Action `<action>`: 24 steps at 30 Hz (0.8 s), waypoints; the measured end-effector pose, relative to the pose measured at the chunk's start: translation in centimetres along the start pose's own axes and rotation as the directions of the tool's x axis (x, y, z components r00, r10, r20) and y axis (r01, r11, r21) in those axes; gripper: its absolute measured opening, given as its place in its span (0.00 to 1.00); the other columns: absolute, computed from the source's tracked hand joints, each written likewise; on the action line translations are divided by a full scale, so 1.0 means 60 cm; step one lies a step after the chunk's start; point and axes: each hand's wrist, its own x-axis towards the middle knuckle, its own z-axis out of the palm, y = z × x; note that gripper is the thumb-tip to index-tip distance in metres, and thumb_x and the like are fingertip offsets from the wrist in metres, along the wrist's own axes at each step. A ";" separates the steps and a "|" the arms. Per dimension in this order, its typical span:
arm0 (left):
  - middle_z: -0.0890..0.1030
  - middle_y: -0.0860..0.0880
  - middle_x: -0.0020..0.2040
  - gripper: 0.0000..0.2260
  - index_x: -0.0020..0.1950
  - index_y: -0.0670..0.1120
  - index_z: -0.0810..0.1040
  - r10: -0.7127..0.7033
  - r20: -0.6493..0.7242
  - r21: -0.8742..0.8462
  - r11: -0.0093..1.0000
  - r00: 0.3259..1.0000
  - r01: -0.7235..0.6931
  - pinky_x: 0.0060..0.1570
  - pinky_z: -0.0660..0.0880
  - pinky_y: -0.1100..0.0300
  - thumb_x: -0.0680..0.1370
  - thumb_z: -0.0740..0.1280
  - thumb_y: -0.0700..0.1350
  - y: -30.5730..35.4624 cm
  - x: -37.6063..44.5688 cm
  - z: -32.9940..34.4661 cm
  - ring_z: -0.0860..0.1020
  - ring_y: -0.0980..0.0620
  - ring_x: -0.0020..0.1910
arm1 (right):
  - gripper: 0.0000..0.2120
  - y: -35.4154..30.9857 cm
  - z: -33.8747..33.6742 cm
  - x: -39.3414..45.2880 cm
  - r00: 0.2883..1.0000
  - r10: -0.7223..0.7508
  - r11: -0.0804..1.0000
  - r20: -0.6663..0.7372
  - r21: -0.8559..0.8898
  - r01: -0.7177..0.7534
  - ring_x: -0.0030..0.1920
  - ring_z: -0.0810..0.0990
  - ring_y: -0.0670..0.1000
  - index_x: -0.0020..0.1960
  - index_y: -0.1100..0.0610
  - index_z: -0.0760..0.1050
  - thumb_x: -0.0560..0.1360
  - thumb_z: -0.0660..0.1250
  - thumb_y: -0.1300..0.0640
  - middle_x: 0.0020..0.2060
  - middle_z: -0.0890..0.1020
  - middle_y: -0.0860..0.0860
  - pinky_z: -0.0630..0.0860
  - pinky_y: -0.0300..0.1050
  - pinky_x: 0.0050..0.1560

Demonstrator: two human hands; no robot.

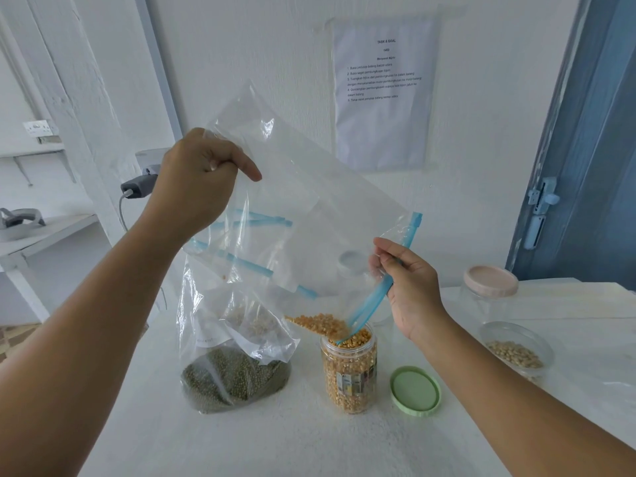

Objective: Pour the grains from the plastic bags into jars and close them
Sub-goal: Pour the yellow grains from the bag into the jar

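Head view: both hands (203, 173) tip bag (309, 201) over jar (349, 370).

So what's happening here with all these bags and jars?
A person is pouring corn kernels from a clear zip bag into an open jar, nearly full. The left hand holds the bag's bottom up high; the right hand pinches the blue zip edge at the jar's mouth. The jar's green lid lies beside it on the white table. A bag of green mung beans waits to the left.
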 end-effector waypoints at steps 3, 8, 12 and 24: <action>0.79 0.49 0.49 0.23 0.38 0.60 0.85 -0.029 -0.019 0.009 1.000 0.999 0.029 0.46 0.70 0.72 0.76 0.61 0.34 0.002 0.003 -0.006 0.78 0.49 0.50 | 0.14 -0.006 0.005 -0.001 1.000 -0.005 1.000 0.006 0.013 0.005 0.47 0.82 0.50 0.52 0.57 0.87 0.82 0.65 0.69 0.47 0.84 0.54 0.81 0.41 0.52; 0.78 0.56 0.52 0.07 0.45 0.59 0.86 -0.014 0.070 0.028 1.000 0.997 0.012 0.56 0.75 0.58 0.73 0.73 0.47 -0.011 -0.003 -0.015 0.78 0.57 0.49 | 0.14 -0.006 0.004 -0.002 1.000 0.006 1.000 -0.003 0.030 -0.006 0.47 0.83 0.51 0.51 0.56 0.87 0.81 0.65 0.70 0.47 0.85 0.54 0.81 0.41 0.53; 0.78 0.54 0.55 0.09 0.48 0.61 0.86 -0.025 0.104 0.034 0.999 0.994 0.022 0.54 0.74 0.58 0.71 0.81 0.52 -0.016 -0.010 -0.015 0.77 0.57 0.49 | 0.15 -0.006 0.002 -0.003 1.000 0.005 1.000 -0.009 0.023 -0.005 0.47 0.82 0.51 0.51 0.56 0.87 0.82 0.64 0.70 0.47 0.84 0.54 0.81 0.39 0.51; 0.74 0.56 0.51 0.10 0.51 0.57 0.86 0.024 0.072 0.126 0.991 0.997 -0.033 0.48 0.71 0.67 0.71 0.80 0.52 -0.007 -0.003 -0.022 0.75 0.64 0.45 | 0.15 -0.015 0.006 -0.003 1.000 -0.011 0.999 -0.008 0.038 0.011 0.47 0.82 0.52 0.51 0.57 0.87 0.81 0.64 0.71 0.46 0.84 0.54 0.82 0.43 0.55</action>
